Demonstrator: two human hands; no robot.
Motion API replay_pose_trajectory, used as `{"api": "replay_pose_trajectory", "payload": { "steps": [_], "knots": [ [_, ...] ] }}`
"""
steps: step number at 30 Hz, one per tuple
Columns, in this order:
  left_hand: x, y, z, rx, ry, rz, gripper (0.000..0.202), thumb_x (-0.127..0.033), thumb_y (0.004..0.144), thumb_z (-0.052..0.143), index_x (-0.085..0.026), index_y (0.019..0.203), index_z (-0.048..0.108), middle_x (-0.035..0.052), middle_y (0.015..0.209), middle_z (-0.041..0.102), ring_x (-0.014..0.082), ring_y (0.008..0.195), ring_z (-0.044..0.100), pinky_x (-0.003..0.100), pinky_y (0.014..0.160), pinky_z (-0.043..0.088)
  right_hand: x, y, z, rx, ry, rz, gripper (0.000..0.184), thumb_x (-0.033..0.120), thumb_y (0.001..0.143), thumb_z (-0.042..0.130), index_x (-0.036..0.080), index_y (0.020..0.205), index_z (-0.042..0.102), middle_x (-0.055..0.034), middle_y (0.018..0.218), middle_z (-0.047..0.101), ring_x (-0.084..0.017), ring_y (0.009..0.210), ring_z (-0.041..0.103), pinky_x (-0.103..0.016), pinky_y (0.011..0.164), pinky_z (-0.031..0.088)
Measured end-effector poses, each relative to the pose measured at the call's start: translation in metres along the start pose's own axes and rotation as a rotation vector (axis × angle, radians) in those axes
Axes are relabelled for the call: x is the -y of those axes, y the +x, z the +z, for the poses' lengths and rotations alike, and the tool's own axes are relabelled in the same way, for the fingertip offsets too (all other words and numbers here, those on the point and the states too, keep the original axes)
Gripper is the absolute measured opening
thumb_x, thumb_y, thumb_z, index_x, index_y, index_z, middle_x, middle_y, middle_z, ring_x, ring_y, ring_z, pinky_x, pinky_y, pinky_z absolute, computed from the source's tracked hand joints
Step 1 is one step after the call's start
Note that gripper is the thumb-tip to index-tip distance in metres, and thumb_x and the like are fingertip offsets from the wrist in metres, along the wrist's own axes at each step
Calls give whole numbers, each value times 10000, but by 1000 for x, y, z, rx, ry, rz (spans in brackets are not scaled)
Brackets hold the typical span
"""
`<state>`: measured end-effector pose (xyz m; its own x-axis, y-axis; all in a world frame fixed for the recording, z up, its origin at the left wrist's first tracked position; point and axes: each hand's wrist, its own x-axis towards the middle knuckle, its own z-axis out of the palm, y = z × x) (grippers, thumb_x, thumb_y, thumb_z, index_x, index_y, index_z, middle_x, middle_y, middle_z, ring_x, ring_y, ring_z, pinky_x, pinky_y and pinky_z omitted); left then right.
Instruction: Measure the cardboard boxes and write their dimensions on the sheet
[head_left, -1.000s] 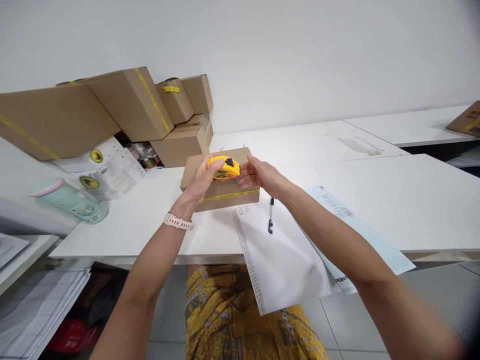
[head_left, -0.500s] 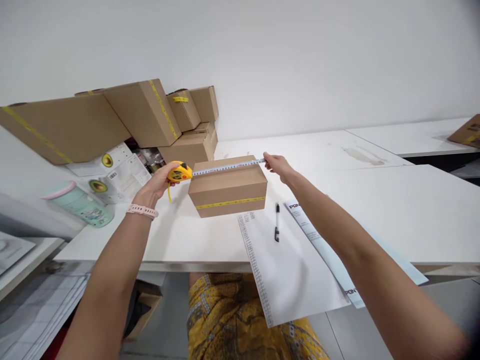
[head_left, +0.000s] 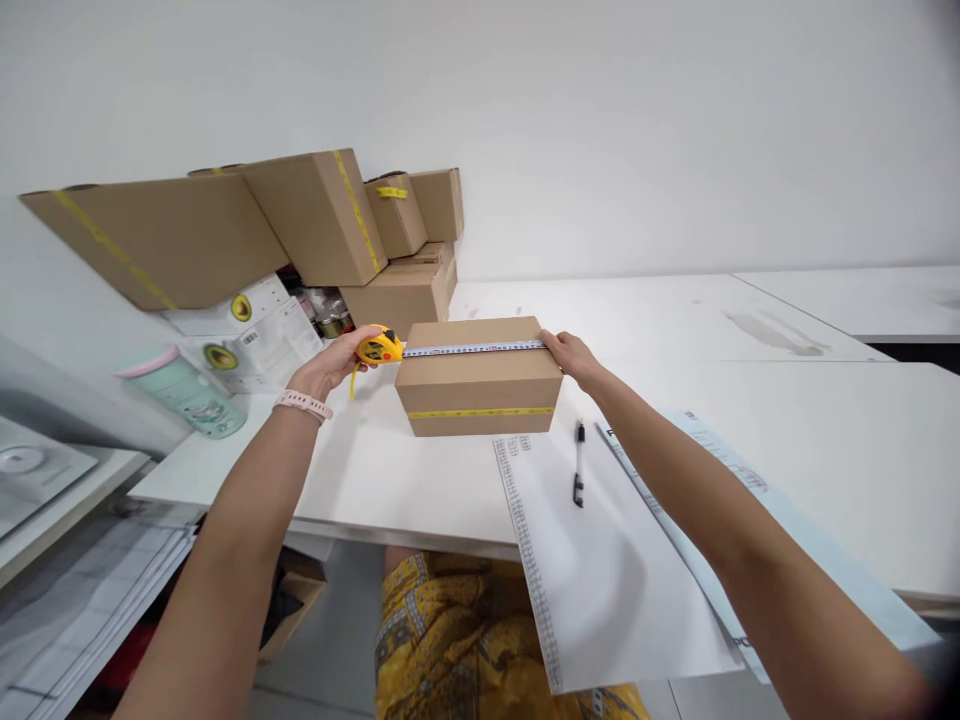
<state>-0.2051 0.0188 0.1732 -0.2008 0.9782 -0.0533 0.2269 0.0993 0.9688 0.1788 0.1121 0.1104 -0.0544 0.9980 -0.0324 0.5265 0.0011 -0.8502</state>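
Observation:
A small cardboard box point(head_left: 480, 395) with a yellow tape band sits on the white table point(head_left: 750, 400). My left hand point(head_left: 334, 362) is closed round a yellow tape measure case point(head_left: 379, 348) just off the box's left edge. The white tape blade point(head_left: 472, 349) lies stretched across the box's top. My right hand point(head_left: 571, 355) pinches the blade's end at the box's right edge.
A pile of larger cardboard boxes point(head_left: 300, 225) stands at the back left, above white packets point(head_left: 247, 335). A mint cup point(head_left: 184, 392) lies at the left. A pen point(head_left: 578, 465) rests on printed sheets point(head_left: 600, 560) near the table's front edge.
My hands drew apart from the middle of the box, pulling the blade out. The tape has since come down onto the box's top, spanning its length.

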Motion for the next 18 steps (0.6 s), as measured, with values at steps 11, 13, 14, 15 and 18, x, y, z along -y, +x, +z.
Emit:
{"api": "replay_pose_trajectory", "payload": {
  "steps": [11,13,14,15,18],
  "knots": [
    [6,14,-13,87,33,-44,469,-545,685,753,-176,974,723,72,898,742,160,606,589,280,523,371,11,-5,0,-40,-237,-30,457,593,945,455,210,717,556,-105,775,670,-213,716,612,-315,620,428],
    [7,12,-13,99,48,-46,485,-559,692,744,-181,995,728,71,935,746,155,620,588,273,531,367,17,-6,-1,-66,-366,-30,460,561,964,416,214,692,549,-107,788,673,-230,745,618,-333,644,414],
    [8,12,-12,102,57,-46,489,-561,693,742,-185,1006,732,68,946,748,152,620,584,270,532,362,20,-7,-1,-76,-414,-31,454,545,969,404,216,693,549,-110,804,678,-239,763,621,-340,652,410],
    [8,11,-11,99,64,-45,487,-559,691,741,-190,1008,735,65,950,749,150,616,578,268,531,358,22,-8,-1,-80,-443,-31,443,530,972,398,216,700,551,-113,821,683,-244,778,624,-344,660,408],
    [5,7,-7,61,80,-39,454,-540,667,754,-192,959,745,70,925,754,164,633,585,270,533,356,29,-9,-1,-52,-444,-23,381,473,974,405,214,744,563,-117,867,700,-240,784,633,-345,678,421]
  ]
}}
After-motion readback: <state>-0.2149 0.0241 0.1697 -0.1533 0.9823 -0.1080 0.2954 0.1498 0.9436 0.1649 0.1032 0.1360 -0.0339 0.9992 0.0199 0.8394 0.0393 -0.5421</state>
